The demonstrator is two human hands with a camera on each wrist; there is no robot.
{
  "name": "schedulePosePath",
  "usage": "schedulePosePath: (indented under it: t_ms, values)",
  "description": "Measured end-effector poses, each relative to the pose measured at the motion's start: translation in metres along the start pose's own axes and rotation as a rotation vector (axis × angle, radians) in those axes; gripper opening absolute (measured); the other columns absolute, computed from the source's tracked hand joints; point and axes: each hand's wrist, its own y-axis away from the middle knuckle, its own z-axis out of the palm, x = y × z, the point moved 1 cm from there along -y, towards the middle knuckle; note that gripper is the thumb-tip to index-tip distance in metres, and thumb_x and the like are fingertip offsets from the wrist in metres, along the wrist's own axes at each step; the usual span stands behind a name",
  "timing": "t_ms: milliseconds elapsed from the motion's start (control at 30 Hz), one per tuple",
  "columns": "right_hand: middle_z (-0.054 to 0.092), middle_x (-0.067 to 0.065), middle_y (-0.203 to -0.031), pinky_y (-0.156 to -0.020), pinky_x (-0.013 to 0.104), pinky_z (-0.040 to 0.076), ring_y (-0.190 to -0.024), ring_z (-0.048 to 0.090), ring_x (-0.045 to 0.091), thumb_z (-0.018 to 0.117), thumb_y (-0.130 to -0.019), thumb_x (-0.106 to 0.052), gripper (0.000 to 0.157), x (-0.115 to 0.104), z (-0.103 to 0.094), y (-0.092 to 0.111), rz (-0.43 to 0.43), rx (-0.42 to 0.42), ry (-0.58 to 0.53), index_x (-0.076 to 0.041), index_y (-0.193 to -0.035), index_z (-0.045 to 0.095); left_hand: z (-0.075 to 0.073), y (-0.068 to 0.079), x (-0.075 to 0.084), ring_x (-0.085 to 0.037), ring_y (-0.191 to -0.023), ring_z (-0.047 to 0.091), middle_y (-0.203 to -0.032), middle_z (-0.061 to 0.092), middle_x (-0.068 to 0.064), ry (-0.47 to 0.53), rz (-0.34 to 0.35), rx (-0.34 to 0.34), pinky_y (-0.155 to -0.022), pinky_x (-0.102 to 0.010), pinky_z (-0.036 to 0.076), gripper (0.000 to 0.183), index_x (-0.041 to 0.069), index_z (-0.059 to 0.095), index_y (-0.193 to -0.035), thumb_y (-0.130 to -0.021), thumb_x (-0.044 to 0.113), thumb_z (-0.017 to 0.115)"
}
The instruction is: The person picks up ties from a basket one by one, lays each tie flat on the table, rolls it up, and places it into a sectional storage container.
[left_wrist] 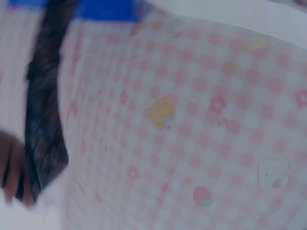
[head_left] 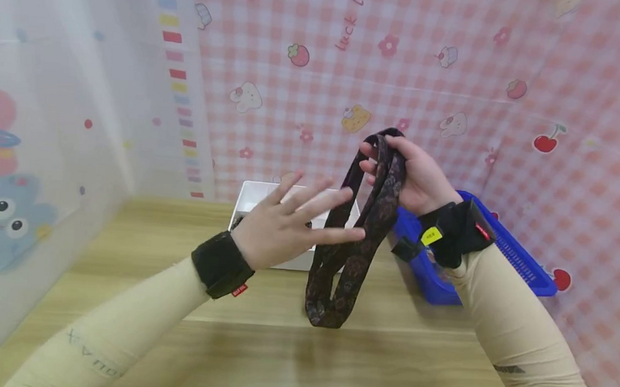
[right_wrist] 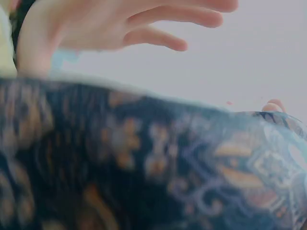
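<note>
1. Read the clock in the head view from the looped, dark floral-patterned fabric strip (head_left: 376, 228), which hangs in the air, long and narrow.
2. Here's the right hand (head_left: 421, 177), between one and two o'clock, gripping the strip's upper end, thumb over the fabric and fingertips showing through the loop!
3. And the left hand (head_left: 291, 225) is at nine o'clock, fingers straight and spread wide, two fingers overlapping the strip; whether they touch it, I can't tell.
4. Behind that left hand sits the shallow white rectangular box (head_left: 300, 262), something dark inside, mostly hidden.
5. Over at three o'clock, the blue plastic mesh basket (head_left: 438, 292), partly under the right wrist in this view.
6. Box and basket both rest on the pale wood-grain table (head_left: 149, 254).
7. Twelve o'clock: pink-and-white checked sheeting (head_left: 271, 131), dotted with strawberries and rabbits.
</note>
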Motion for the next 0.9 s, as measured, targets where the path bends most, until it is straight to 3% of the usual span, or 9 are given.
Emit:
schedulePosePath:
  t_ms: [100,233,333,467,567,733,900]
  values:
    - [0.07,0.011,-0.096,-0.065,0.032,0.055,-0.075,0.069,0.023,0.033,-0.106,-0.022,0.03,0.014,-0.001,-0.001,0.045,0.008,-0.06,0.001,-0.116,0.052,0.006,0.008,0.014,-0.028,-0.147,0.001,-0.162,-0.002,-0.008,-0.159,0.206,-0.01,-0.112,-0.051,0.022,0.099,0.038,0.001,-0.155,-0.085,-0.004,0.057]
    - [0.07,0.013,-0.089,-0.061,0.031,0.056,-0.071,0.069,0.023,0.034,-0.106,-0.022,0.039,0.03,0.001,-0.006,0.091,0.009,-0.125,0.004,-0.102,0.062,0.022,0.009,0.035,-0.027,-0.147,-0.001,-0.162,0.009,-0.004,-0.203,0.411,0.035,-0.113,-0.052,0.019,0.091,0.039,0.006,-0.155,-0.088,0.001,0.056]
    - [0.069,0.014,-0.086,-0.058,0.032,0.056,-0.069,0.069,0.023,0.035,-0.106,-0.022,0.036,0.039,0.002,-0.011,0.102,-0.003,-0.188,0.004,-0.102,0.06,0.029,0.011,0.045,-0.027,-0.147,0.0,-0.159,0.02,0.005,-0.208,0.51,0.026,-0.113,-0.054,0.014,0.08,0.039,0.01,-0.155,-0.092,0.013,0.052]
    - [0.068,0.015,-0.084,-0.057,0.033,0.057,-0.068,0.069,0.024,0.037,-0.106,-0.022,0.033,0.05,-0.002,-0.014,0.124,-0.027,-0.316,0.004,-0.104,0.055,0.03,0.02,0.044,-0.022,-0.147,0.0,-0.157,0.023,0.012,-0.223,0.577,-0.071,-0.113,-0.055,0.009,0.078,0.039,0.01,-0.155,-0.092,0.018,0.051]
    - [0.068,0.016,-0.084,-0.057,0.033,0.057,-0.068,0.07,0.025,0.035,-0.106,-0.023,0.036,0.058,-0.007,-0.013,0.148,-0.065,-0.387,0.005,-0.102,0.057,0.032,0.028,0.048,-0.013,-0.146,0.009,-0.157,0.023,0.012,-0.2,0.637,-0.12,-0.113,-0.056,0.005,0.07,0.036,0.017,-0.154,-0.094,0.02,0.048]
    - [0.066,0.016,-0.085,-0.058,0.033,0.057,-0.07,0.07,0.026,0.035,-0.106,-0.023,0.034,0.066,-0.01,-0.014,0.149,-0.088,-0.419,0.005,-0.103,0.054,0.037,0.042,0.073,-0.01,-0.141,0.027,-0.153,0.036,0.005,-0.106,0.738,-0.177,-0.114,-0.055,0.009,0.043,0.029,0.046,-0.142,-0.1,0.023,0.037]
    - [0.066,0.015,-0.085,-0.059,0.033,0.057,-0.07,0.069,0.025,0.036,-0.106,-0.023,0.026,0.074,-0.017,-0.02,0.13,-0.027,-0.385,0.001,-0.111,0.045,0.024,0.049,0.107,-0.012,-0.12,0.053,-0.118,0.065,0.009,0.092,0.711,-0.207,-0.113,-0.051,0.021,0.028,0.032,0.067,-0.109,-0.097,0.023,0.043]
